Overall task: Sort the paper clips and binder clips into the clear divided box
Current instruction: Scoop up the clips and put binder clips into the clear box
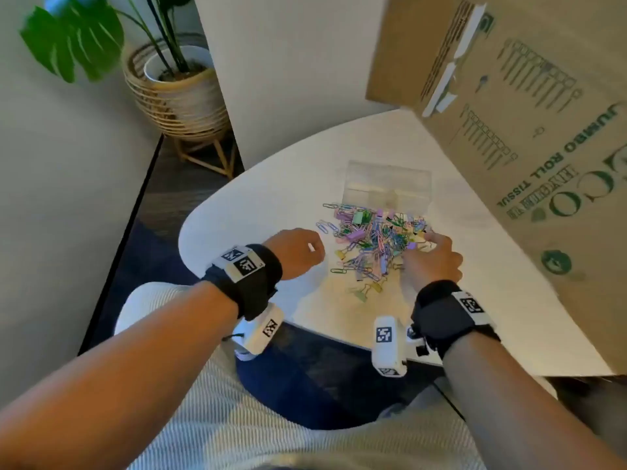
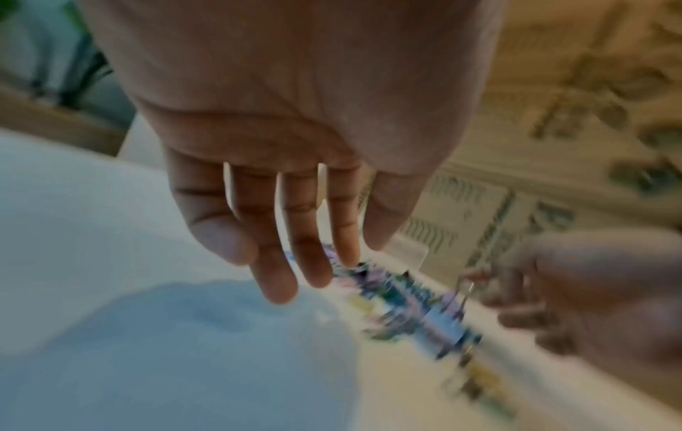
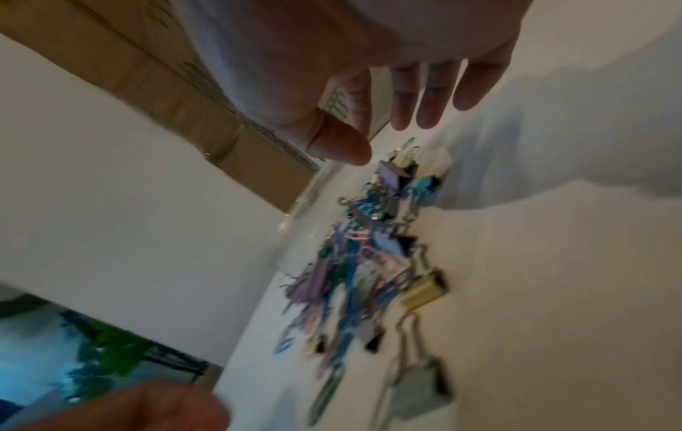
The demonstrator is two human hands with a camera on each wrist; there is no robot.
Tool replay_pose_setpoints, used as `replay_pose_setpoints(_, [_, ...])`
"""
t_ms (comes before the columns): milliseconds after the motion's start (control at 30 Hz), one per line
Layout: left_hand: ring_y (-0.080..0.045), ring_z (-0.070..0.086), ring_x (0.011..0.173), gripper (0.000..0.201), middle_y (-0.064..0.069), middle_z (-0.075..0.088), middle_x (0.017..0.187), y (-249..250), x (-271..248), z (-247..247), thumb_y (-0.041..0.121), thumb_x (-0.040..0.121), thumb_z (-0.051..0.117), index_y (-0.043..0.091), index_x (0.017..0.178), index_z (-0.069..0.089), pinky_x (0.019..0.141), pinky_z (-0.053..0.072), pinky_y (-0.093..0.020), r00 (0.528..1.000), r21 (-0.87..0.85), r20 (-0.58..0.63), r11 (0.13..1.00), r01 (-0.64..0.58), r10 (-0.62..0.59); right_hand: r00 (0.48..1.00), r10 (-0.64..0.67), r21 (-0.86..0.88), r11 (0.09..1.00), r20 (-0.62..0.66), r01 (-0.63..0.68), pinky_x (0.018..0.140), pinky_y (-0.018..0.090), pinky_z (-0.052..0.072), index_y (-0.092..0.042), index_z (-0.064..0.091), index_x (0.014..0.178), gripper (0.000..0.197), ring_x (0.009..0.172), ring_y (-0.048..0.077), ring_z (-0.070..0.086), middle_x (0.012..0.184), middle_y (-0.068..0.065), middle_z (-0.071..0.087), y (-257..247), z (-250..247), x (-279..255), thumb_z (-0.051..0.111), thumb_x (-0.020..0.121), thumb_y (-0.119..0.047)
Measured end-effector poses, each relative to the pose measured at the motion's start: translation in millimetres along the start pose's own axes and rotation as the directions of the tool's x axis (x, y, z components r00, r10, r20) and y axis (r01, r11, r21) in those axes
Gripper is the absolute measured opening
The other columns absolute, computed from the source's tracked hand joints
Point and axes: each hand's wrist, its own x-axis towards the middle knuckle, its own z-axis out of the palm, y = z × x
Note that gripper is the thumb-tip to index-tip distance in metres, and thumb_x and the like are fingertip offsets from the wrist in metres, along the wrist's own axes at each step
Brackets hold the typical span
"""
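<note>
hovering just left of the heap, the left hand hangs above the white rounded surface with its fingers loosely extended and slightly spread, holding nothing. the right hand is at the right edge of the heap, its fingers relaxed and pointing down toward the clips; the right wrist view shows thumb and fingers apart with nothing between them, though the left wrist view is too blurred to confirm this.

the mixed heap of pastel paper clips and binder clips lies in the middle of the surface, pink, purple, blue, green and yellow pieces tangled together. a few binder clips lie loose at its near edge, among them a pale green binder clip and a gold-yellow binder clip.

the clear divided plastic box sits just beyond the heap, its near wall touching or almost touching the farthest clips; what its compartments hold cannot be made out.

a large brown cardboard carton with green print stands on the right of the surface, close to the box. a leafy plant in a woven basket stand stands on the floor, well apart.
</note>
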Motion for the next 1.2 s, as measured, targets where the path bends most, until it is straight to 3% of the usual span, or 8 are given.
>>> replay_pose_setpoints(200, [-0.020,0.055,0.096,0.021,0.001,0.058,0.109,-28,19,-17,0.033,0.093,0.053,0.025,0.112,0.057,0.085,0.044,-0.028,1.000,0.106,0.031,0.994,0.003,-0.006,0.992,0.128,-0.034,0.991,0.009,-0.128,0.093,0.045,0.047,-0.030,0.024,0.148,0.070,0.119,0.043,0.044,0.143,0.015,0.024,-4,7,28,0.053,0.087,-0.009])
replay_pose_setpoints(400, [-0.034,0.041,0.127,0.072,-0.014,0.036,0.142,-4,64,-19,0.056,0.087,0.053,0.022,0.145,0.027,0.104,0.037,-0.043,0.995,0.291,0.051,0.952,-0.096,0.085,0.993,0.116,-0.083,0.990,0.015,-0.114,0.083,0.043,0.050,-0.028,0.012,0.153,0.084,0.117,0.043,0.048,0.148,0.014,0.021,-27,3,32,0.049,0.082,-0.003])
replay_pose_setpoints(467, [-0.035,0.036,0.129,0.083,-0.015,0.033,0.143,6,73,-13,0.067,0.081,0.052,0.022,0.146,0.025,0.104,0.035,-0.045,0.994,0.325,0.064,0.940,-0.107,0.091,0.993,0.093,-0.056,0.995,0.075,-0.088,0.074,0.039,0.047,-0.030,0.010,0.153,0.090,0.119,0.043,0.047,0.150,0.010,0.020,-26,3,32,0.052,0.078,-0.006])
replay_pose_setpoints(700, [-0.034,0.038,0.127,0.075,-0.013,0.035,0.139,30,87,7,0.067,0.084,0.047,0.024,0.143,0.032,0.103,0.037,-0.045,0.991,0.297,0.087,0.947,-0.124,0.102,0.967,-0.085,-0.157,0.980,0.242,0.125,0.107,0.043,0.039,-0.025,0.011,0.153,0.114,0.134,0.034,0.039,0.152,0.010,0.026,-18,11,38,0.075,0.065,-0.059])
replay_pose_setpoints(833, [-0.029,0.043,0.124,0.062,-0.011,0.038,0.136,33,84,10,0.058,0.086,0.054,0.027,0.138,0.041,0.101,0.040,-0.037,0.990,0.096,0.079,0.988,-0.124,0.116,0.906,-0.202,-0.143,0.952,0.373,0.271,0.111,0.034,0.030,-0.017,0.013,0.153,0.112,0.141,0.028,0.029,0.154,0.010,0.026,-20,11,34,0.077,0.070,-0.054])
replay_pose_setpoints(1033, [-0.030,0.027,0.131,0.103,-0.007,0.027,0.140,31,68,7,0.076,0.065,0.060,0.032,0.147,0.016,0.102,0.037,-0.047,0.995,0.230,0.048,0.969,-0.092,0.083,0.865,-0.171,-0.280,0.901,0.473,0.331,0.110,0.037,0.028,-0.028,0.001,0.153,0.136,0.142,0.028,0.023,0.153,0.008,0.012,-17,-10,36,0.088,0.052,-0.054])
replay_pose_setpoints(1100, [-0.032,0.032,0.129,0.096,-0.010,0.027,0.140,31,71,9,0.068,0.072,0.062,0.031,0.148,0.016,0.104,0.038,-0.046,0.994,0.222,0.095,0.973,-0.068,0.048,0.856,-0.136,-0.327,0.885,0.499,0.332,0.109,0.037,0.030,-0.030,-0.004,0.153,0.140,0.140,0.030,0.025,0.150,0.008,0.012,-21,-10,38,0.090,0.051,-0.050])
replay_pose_setpoints(1200, [-0.032,0.048,0.113,0.057,-0.013,0.031,0.134,33,81,14,0.031,0.095,0.049,0.027,0.146,0.026,0.099,0.043,-0.038,0.993,0.126,0.097,0.989,-0.081,0.069,0.855,-0.142,-0.373,0.856,0.498,0.359,0.105,0.034,0.035,-0.030,-0.006,0.152,0.138,0.133,0.031,0.035,0.145,0.009,0.014,-31,0,43,0.092,0.054,-0.038])
